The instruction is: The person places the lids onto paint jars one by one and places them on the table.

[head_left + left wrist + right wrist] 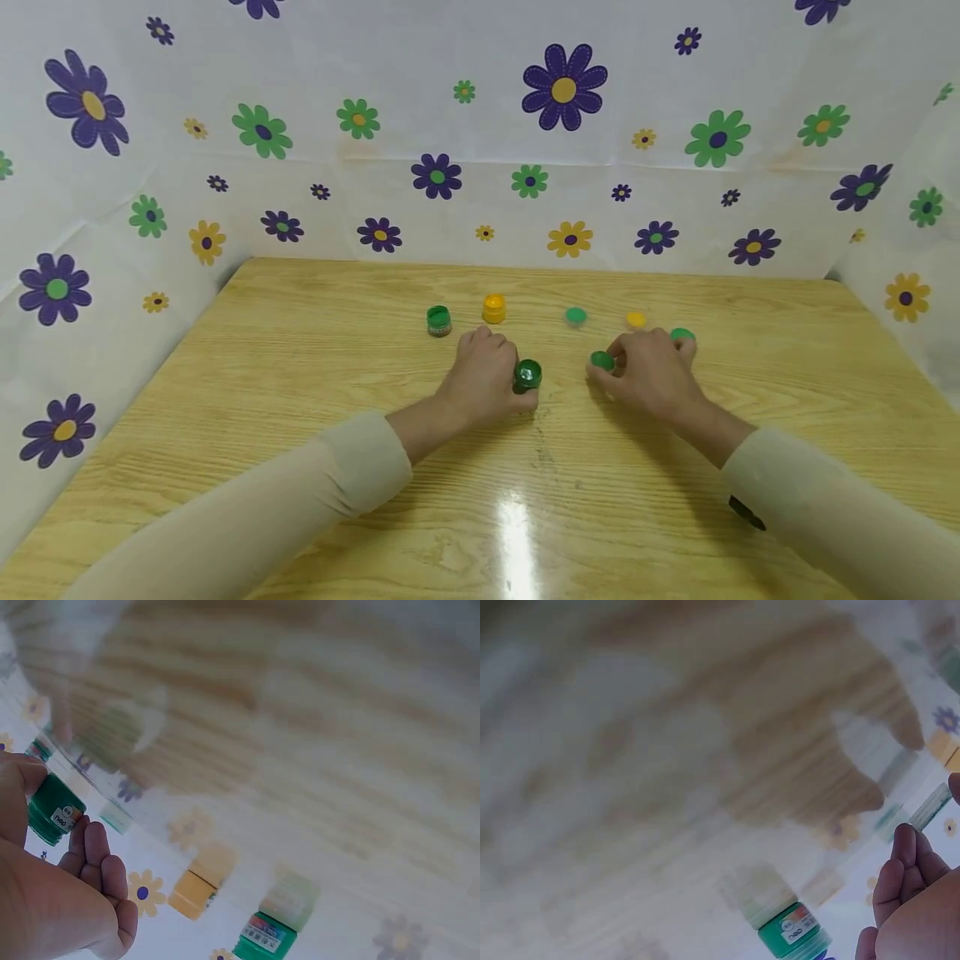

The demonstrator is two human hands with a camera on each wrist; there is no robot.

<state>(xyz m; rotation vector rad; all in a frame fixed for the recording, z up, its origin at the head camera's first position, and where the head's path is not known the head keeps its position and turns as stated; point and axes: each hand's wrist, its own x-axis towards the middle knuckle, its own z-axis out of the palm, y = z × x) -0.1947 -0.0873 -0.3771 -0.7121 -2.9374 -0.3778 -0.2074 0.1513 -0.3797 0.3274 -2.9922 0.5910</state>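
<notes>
My left hand [483, 375] grips an open green paint jar [528, 375], its mouth tipped up toward the head camera. In the left wrist view the thumb and fingers hold this jar [56, 810] by its sides. Across from it, my right hand [652, 375] pinches a green-topped clear lid [602, 361] between thumb and fingers, close over the table. The lid [930, 808] appears edge-on in the right wrist view. Just behind the right hand stands another green jar [682, 334], partly hidden by the fingers; the right wrist view shows this jar [791, 930] with a clear cap on.
An open green jar [438, 321] and an open yellow jar [493, 308] stand beyond the left hand. A green lid [576, 317] and a yellow lid [636, 319] lie beyond the right hand. Flower-printed sheeting [480, 200] borders the glossy wooden table [337, 333].
</notes>
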